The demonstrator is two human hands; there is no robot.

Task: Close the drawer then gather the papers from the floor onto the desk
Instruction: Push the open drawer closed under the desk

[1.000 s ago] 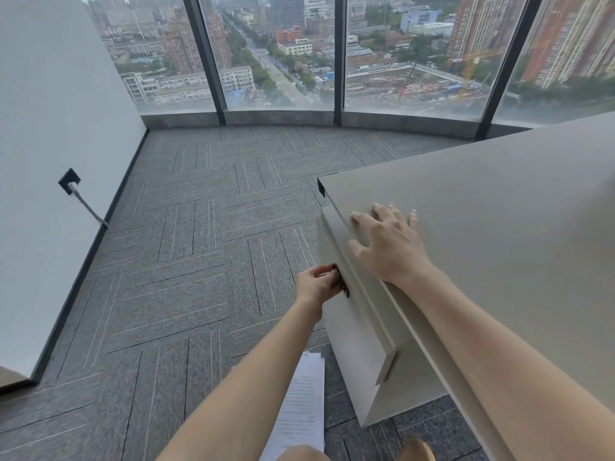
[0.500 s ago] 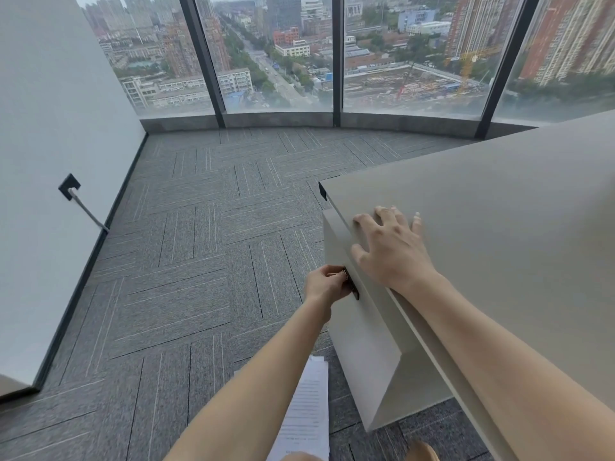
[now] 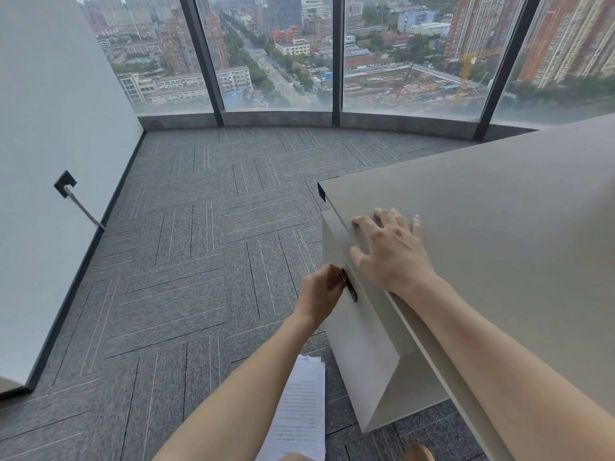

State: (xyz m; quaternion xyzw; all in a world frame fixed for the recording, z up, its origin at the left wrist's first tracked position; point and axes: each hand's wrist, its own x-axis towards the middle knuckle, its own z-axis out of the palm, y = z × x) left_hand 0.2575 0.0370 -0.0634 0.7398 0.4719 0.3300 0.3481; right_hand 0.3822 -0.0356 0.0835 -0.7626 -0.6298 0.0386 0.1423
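The beige desk [image 3: 499, 207] fills the right side. Its drawer front [image 3: 356, 334] sits flush under the desk edge, with a dark handle [image 3: 351, 291] near the top. My left hand [image 3: 319, 294] is closed around that drawer handle. My right hand [image 3: 389, 251] lies flat on the desk's left edge, fingers spread, holding nothing. A stack of printed white papers [image 3: 301, 410] lies on the grey carpet below the drawer, partly hidden by my left forearm.
Grey carpet tiles [image 3: 186, 261] stretch to floor-to-ceiling windows [image 3: 276, 54] at the back. A white wall [image 3: 50, 144] on the left carries a dark socket with a cable [image 3: 76, 201] running to the floor.
The drawer has slid in to the right until its front is flush with the desk. My left hand moved with the handle; my right hand stayed on the desk edge.
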